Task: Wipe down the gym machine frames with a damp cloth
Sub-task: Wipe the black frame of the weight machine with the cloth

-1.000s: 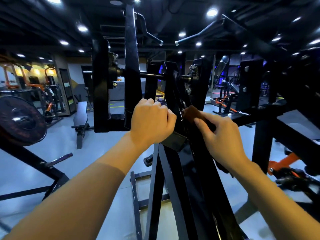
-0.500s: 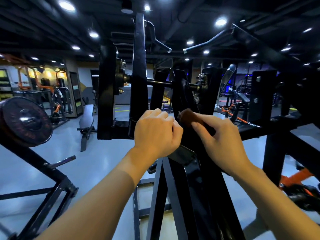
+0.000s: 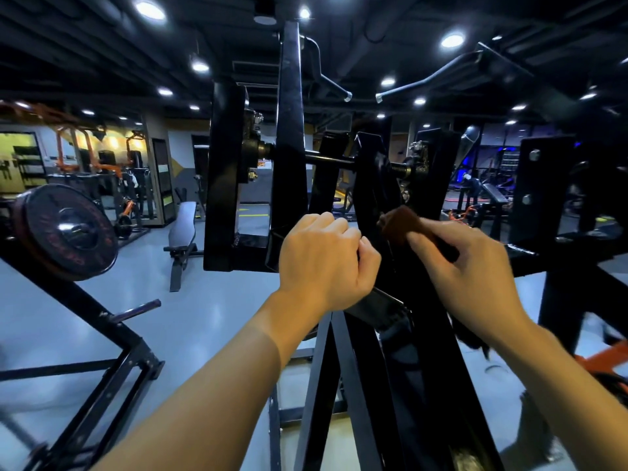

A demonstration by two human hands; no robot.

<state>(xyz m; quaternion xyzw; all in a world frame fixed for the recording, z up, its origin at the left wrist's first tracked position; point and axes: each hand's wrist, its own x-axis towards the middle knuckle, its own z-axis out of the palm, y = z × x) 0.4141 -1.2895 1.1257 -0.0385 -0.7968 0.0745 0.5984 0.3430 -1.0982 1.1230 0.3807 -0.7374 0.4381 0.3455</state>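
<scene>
gym machine frame, glossy black steel, fills the middle of the head view, its slanted beams rising from the bottom edge to a threaded axle that runs crosswise between upright plates. left hand is curled over the edge of one slanted beam, knuckles up, fingers wrapped round the metal so that it grips the frame. right hand sits just beside it on the neighbouring beam, thumb and fingers pinching a brown cloth whose bunched end pokes out past the fingertips and lies against the black steel; whether the cloth is damp cannot be told. both forearms come in from the lower corners, bare. to the left a second machine carries a dark weight plate on an angled arm, with a short bare peg below it. behind that, a flat bench stands on the pale grey floor. overhead, two curved handles reach toward each other under a black ceiling dotted with round lights. orange-framed equipment shows at far left against a lit wall, and an orange bar appears low at the right edge, partly hidden by the frame.
</scene>
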